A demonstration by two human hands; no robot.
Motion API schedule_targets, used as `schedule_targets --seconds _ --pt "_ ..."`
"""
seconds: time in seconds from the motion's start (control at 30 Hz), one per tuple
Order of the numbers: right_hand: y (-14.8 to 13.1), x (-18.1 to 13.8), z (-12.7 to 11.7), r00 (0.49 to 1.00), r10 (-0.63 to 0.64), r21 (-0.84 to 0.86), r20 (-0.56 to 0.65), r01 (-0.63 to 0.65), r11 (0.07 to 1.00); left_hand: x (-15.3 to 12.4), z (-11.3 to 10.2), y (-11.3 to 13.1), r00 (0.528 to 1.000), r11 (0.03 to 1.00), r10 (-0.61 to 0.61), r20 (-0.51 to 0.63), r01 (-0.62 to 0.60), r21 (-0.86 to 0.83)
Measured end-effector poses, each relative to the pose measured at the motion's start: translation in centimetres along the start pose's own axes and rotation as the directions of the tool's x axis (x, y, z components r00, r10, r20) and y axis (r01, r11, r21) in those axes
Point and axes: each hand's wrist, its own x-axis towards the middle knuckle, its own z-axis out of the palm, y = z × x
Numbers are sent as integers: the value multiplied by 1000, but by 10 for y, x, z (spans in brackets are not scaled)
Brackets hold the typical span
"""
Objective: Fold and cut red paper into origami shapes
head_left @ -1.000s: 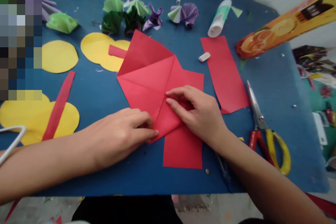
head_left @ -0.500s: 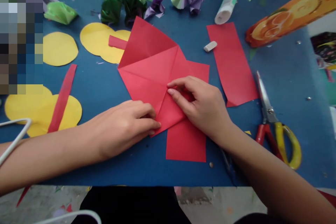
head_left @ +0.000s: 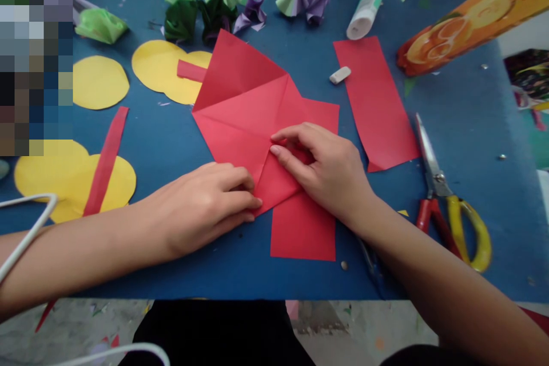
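A red sheet of paper [head_left: 244, 117], creased and partly folded over, lies on the blue table in front of me. My left hand [head_left: 218, 200] pinches its lower corner, thumb and fingers closed there. With thumb and index finger, my right hand [head_left: 319, 163] pinches a folded edge near the middle of the same sheet. Another red piece of paper [head_left: 303, 229] lies underneath, showing below and to the right of my right hand. What the curled fingers of the right hand touch is hidden.
Yellow cut-outs [head_left: 103, 83] and a red strip [head_left: 107, 160] lie at left. Green and purple folded papers [head_left: 182, 20] sit at the back. To the right are a glue stick [head_left: 369, 4], eraser [head_left: 340, 75], red rectangle [head_left: 380, 108], scissors [head_left: 438, 177] and orange carton [head_left: 463, 23].
The view has shifted slightly. Both hands keep their pinch on the red paper, with almost no movement.
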Motion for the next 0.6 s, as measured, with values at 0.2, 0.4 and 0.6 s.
schedule_targets --seconds 0.2,0.4,0.6 --pt "-3 -2 1 1000 -14 -82 -26 12 997 2 1 6 999 980 43 -13 -40 196" --pt "-4 -3 4 1000 -4 -84 -24 2 996 4 1 9 996 941 82 34 -89 328" --pt "6 3 -37 993 -49 -10 -110 48 999 3 3 8 996 941 83 36 -90 327"
